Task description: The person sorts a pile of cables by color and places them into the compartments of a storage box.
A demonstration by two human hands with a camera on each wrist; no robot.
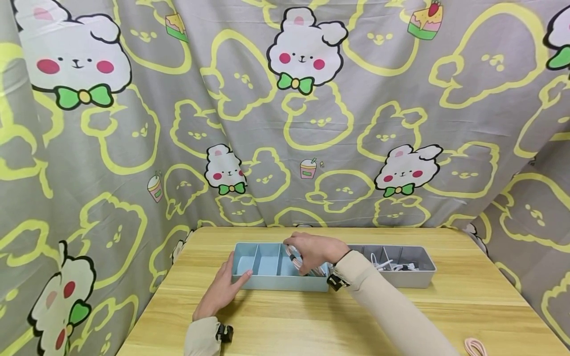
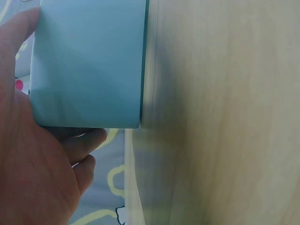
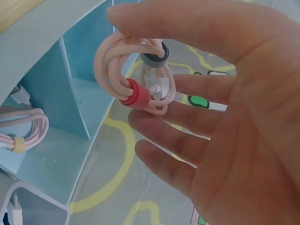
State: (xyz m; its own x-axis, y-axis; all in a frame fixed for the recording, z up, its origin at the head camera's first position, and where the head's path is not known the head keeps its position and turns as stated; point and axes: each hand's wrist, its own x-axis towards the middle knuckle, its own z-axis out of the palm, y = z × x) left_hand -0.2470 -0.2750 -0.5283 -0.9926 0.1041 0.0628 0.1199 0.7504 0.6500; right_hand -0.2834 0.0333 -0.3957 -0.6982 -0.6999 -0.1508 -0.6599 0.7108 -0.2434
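A light blue divided box lies lengthwise on the table. My left hand grips its left end, thumb at the front wall; the left wrist view shows the box's end panel against the palm. Over the middle compartments, my right hand holds a coiled pink cable between thumb and fingers. The coil has a red strap and a black-and-grey strap round it, with a white plug showing. Another pink coil with a yellow strap lies in the box's right compartment.
A grey divided box stands to the right of the blue one, with white cables in it. One more pink cable lies at the table's front right. A patterned curtain hangs behind the wooden table.
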